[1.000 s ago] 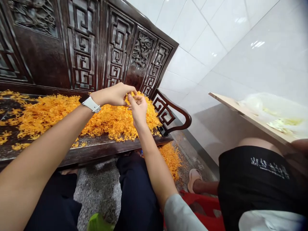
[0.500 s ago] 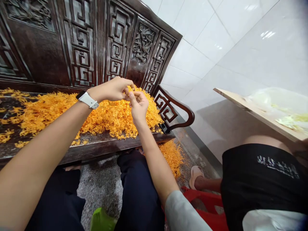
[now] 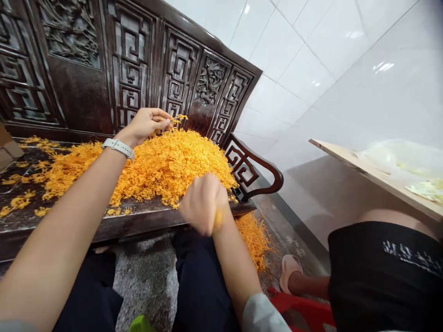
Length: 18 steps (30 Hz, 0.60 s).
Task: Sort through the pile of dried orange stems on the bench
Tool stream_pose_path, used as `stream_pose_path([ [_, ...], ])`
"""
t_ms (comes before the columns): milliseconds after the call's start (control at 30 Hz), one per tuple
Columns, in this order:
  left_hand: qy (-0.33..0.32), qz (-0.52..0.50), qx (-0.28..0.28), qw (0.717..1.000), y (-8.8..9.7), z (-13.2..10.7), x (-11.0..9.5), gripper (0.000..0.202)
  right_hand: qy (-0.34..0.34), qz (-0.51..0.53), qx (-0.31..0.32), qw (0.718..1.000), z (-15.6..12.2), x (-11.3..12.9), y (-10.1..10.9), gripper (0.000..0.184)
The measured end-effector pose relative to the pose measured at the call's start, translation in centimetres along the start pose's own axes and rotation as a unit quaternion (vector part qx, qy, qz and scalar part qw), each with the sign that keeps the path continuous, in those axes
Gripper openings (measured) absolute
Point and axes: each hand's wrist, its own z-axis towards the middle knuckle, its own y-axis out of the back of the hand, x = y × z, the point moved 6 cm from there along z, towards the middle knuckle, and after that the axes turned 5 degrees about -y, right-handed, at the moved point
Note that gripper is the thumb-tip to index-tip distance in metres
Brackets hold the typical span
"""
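My left hand (image 3: pixel 148 124), with a white watch strap at its wrist, is raised over the back of a large heap of orange flower-like pieces (image 3: pixel 180 161). Thumb and fingers pinch one small orange flower-like piece (image 3: pixel 180 118), whose thin arms stick out past the fingertips. Lower down, in front of the heap and over the bench's front edge, is my right hand (image 3: pixel 204 203). Motion smears its curled fingers, and a blurred orange spot (image 3: pixel 218 217) shows beside it. Whether that hand grips anything cannot be made out.
The heap lies on a dark carved wooden bench (image 3: pixel 104 230) with a curved armrest (image 3: pixel 266 184). More orange pieces (image 3: pixel 254 240) pile on the floor. At right, another person's leg in black shorts (image 3: pixel 377 272) is beside a wooden board (image 3: pixel 367 173) and a red stool (image 3: pixel 301 309).
My hands were together above the heap and have parted. The left moved a little left with an orange piece; the right swung down toward me. The view shifted slightly.
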Motion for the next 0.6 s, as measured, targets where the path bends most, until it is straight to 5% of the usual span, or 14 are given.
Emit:
stream_pose_path([
  [67, 0.005, -0.046, -0.009, 0.999, 0.0, 0.2, -0.6, 0.023, 0.078, 0.054, -0.274, 0.957, -0.2, 0.0, 6.0, 0.04],
  [133, 0.015, -0.056, -0.005, 0.998, -0.3, 0.2, -1.1, 0.021, 0.082, 0.123, -0.434, 0.889, -0.4, -1.0, 9.4, 0.028],
  [233, 0.02, -0.024, 0.038, 0.999, -1.6, -0.2, -2.3, 0.021, 0.033, 0.173, -0.487, 0.855, 0.1, -2.5, 10.4, 0.017],
  [400, 0.019, 0.03, 0.187, 0.982, -5.5, -1.7, -4.1, 0.018, 0.108, -0.043, -0.552, 0.826, -0.8, -1.7, 10.0, 0.041],
  [500, 0.002, 0.07, 0.271, 0.96, -7.5, -2.2, -4.4, 0.022, 0.08, -0.089, -0.557, 0.822, -0.9, -2.5, 11.0, 0.032],
  [600, -0.022, 0.097, 0.278, 0.956, -8.2, -1.7, -3.7, 0.022, 0.043, -0.076, -0.546, 0.833, -0.7, -3.0, 11.5, 0.035],
])
